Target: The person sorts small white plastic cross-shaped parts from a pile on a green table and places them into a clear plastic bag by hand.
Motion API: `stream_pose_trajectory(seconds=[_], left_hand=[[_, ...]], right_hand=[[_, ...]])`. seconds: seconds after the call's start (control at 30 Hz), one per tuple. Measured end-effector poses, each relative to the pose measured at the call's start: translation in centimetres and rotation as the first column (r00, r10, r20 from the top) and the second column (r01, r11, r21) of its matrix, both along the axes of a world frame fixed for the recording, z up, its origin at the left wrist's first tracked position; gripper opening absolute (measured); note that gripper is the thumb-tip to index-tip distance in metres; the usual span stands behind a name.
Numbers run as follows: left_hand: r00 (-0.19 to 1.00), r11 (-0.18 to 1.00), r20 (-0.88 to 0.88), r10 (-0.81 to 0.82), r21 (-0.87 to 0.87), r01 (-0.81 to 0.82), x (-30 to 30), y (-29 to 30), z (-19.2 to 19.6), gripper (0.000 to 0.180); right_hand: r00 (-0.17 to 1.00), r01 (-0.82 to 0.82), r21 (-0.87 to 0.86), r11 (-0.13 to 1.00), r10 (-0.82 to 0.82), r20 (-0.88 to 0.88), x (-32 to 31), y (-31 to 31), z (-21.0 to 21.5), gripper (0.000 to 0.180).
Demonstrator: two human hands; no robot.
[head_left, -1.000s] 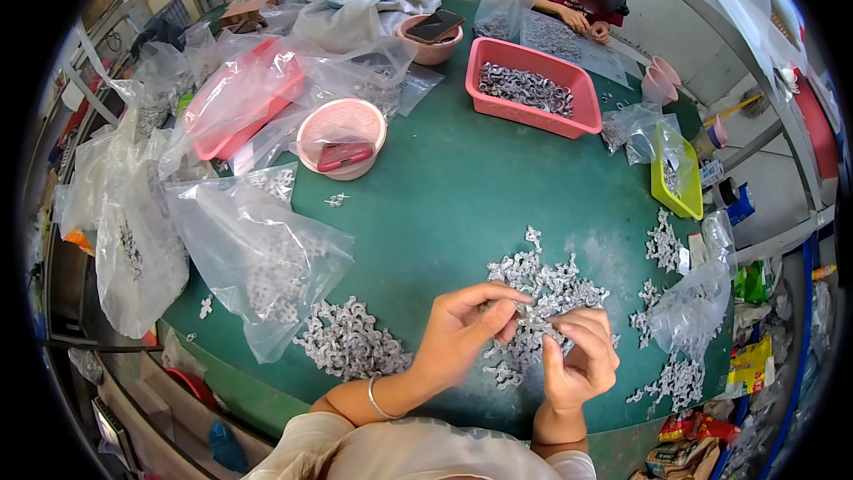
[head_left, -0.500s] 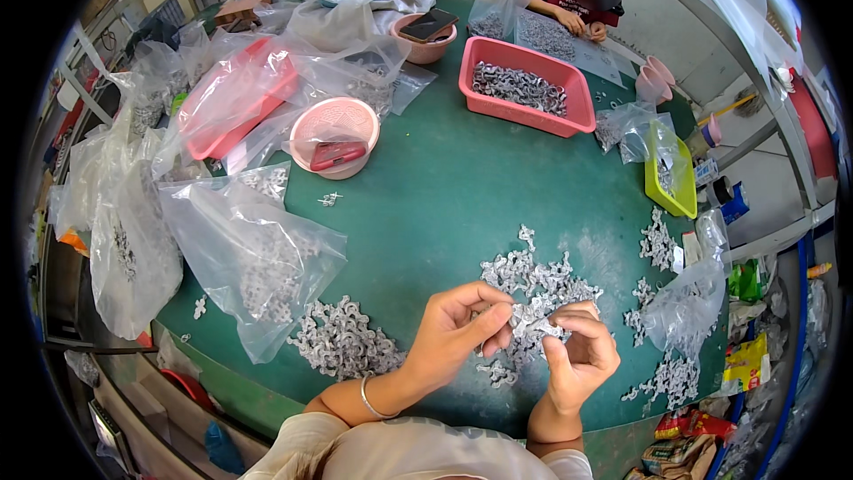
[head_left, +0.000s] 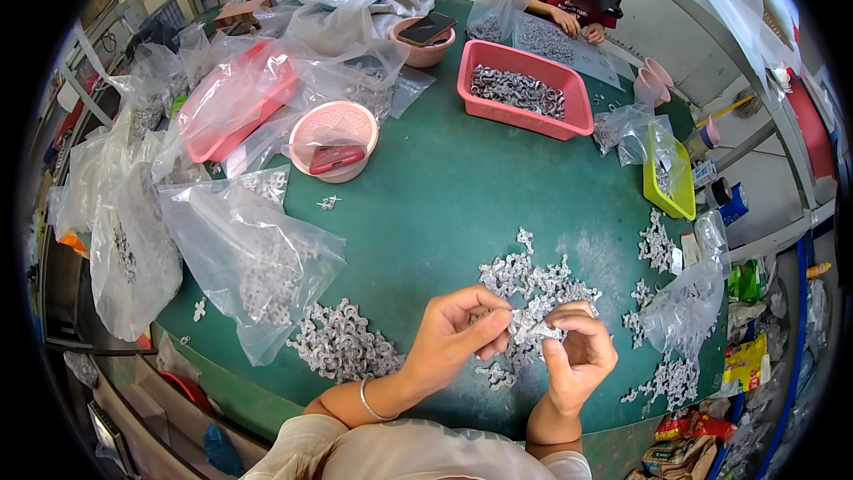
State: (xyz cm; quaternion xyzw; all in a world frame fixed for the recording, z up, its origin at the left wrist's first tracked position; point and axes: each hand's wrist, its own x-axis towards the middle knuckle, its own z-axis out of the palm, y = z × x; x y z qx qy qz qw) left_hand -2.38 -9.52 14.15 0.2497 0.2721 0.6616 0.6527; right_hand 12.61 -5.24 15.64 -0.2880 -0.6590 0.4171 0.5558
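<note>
Your left hand & right hand meet just above the bench, both pinching one small grey plastic part; fingers closed narrow on it, thumb tips nearly touching. Right under & beyond your fingers: loose heap of same grey parts. Left of your left fingers, a 2nd heap, touching the mouth of a clear bag lying flat w/ parts inside. Further left, a fuller clear bag hangs over the bench edge. Right of your right fingers, crumpled clear bag near the rim. Far side: pink tray of grey parts, pink bowl w/ a red phone in it, yellow-green tray. Open green room lies btw your fingers & the pink tray. No labels readable.
</note>
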Motion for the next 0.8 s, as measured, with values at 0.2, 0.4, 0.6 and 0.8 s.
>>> stream_pose_trajectory(seconds=[0.2,0.4,0.6,0.8], left_hand=[[1.0,1.0,-0.016,0.007,0.026,-0.006,0.13,0.13,0.34,0.012],[1.0,1.0,0.009,-0.008,0.024,0.008,0.04,0.05,0.07,0.012],[1.0,1.0,0.003,-0.008,-0.003,0.008,0.04,0.01,0.07,0.013],[1.0,0.999,-0.012,0.022,-0.027,-0.022,0.21,0.06,0.05,0.014]], right_hand=[[1.0,0.03,-0.005,1.0,-0.03,0.002,-0.07,-0.19,-0.08,0.02],[1.0,0.009,-0.016,1.0,-0.009,-0.017,-0.04,-0.19,-0.2,0.019],[0.999,-0.011,-0.06,0.998,0.008,-0.039,0.0,-0.3,-0.28,0.018],[0.999,0.007,-0.09,0.996,-0.011,-0.046,-0.12,-0.42,-0.16,0.019]])
